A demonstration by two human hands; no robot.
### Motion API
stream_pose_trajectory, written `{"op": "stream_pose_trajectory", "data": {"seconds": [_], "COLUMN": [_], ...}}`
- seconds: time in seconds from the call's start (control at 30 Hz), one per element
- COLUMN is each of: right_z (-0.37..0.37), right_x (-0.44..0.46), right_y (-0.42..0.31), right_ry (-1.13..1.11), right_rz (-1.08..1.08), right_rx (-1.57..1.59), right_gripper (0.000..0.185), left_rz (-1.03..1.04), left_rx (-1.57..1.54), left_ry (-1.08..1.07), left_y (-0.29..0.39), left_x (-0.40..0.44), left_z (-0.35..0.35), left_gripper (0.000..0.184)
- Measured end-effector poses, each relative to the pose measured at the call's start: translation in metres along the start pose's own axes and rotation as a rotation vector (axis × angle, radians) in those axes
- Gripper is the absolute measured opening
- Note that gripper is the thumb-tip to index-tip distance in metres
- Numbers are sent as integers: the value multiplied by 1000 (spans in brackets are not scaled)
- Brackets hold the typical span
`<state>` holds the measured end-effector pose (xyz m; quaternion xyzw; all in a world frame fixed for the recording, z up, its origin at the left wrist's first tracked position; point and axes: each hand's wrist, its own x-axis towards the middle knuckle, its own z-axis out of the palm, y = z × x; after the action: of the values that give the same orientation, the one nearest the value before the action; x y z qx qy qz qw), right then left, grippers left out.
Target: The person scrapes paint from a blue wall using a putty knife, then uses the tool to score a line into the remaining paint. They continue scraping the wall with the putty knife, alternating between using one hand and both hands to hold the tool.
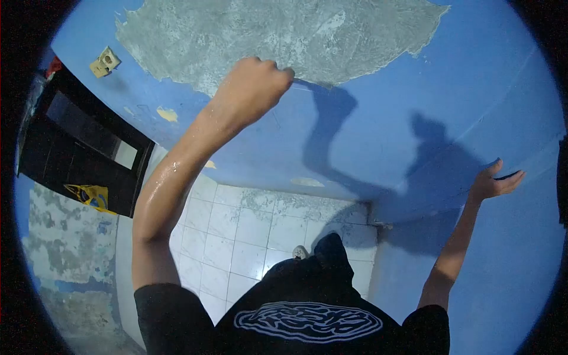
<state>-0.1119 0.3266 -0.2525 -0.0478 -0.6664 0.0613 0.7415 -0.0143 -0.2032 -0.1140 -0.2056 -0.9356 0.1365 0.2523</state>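
Shirt (pixel 278 296): black, plain dark cloth, bottom centre of the frame
Print (pixel 308 321): pale oval outline around wavy, letter-like lines, wording unreadable
Sleeves: short; left sleeve (pixel 168 319) and right sleeve (pixel 427 331) both black
Left forearm (pixel 171 171): bare, glossy, with bright, wet-looking specks
Hands: left hand (pixel 254 89) and right hand (pixel 496 182) bare

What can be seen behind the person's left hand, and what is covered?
Behind the left hand, the rough grey patch meets the blue wall. The stretch of their border directly behind the hand is hidden.
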Motion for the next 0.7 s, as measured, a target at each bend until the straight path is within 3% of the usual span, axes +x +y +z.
{"op": "stream_pose_trajectory", "data": {"seconds": [0.27, 0.33, 0.47, 0.53, 0.63, 0.7], "right_z": [3, 5, -2, -2, 1, -3], "right_x": [-2, -1, 2, 0, 1, -2], "right_y": [7, 5, -3, 1, -1, -1], "right_ry": [15, 16, -1, -6, -3, -10], "right_rz": [-3, -11, -5, -9, -4, 8], "right_rx": [-7, 12, -15, -29, -31, -33], "right_gripper": [71, 71, 71, 70, 70, 70], "left_rz": [-88, -14, 7, -96, 9, 24], "left_rx": [-79, -39, -54, -109, -21, -5], "left_ry": [76, -14, -40, 95, 51, -47], "left_y": [2, -6, -9, -8, -11, -10], "left_x": [-4, 2, -7, -11, -7, -4], "left_z": [-29, -1, -25, -46, 8, -2], "left_gripper": [9, 9, 9, 8, 6, 6]}}
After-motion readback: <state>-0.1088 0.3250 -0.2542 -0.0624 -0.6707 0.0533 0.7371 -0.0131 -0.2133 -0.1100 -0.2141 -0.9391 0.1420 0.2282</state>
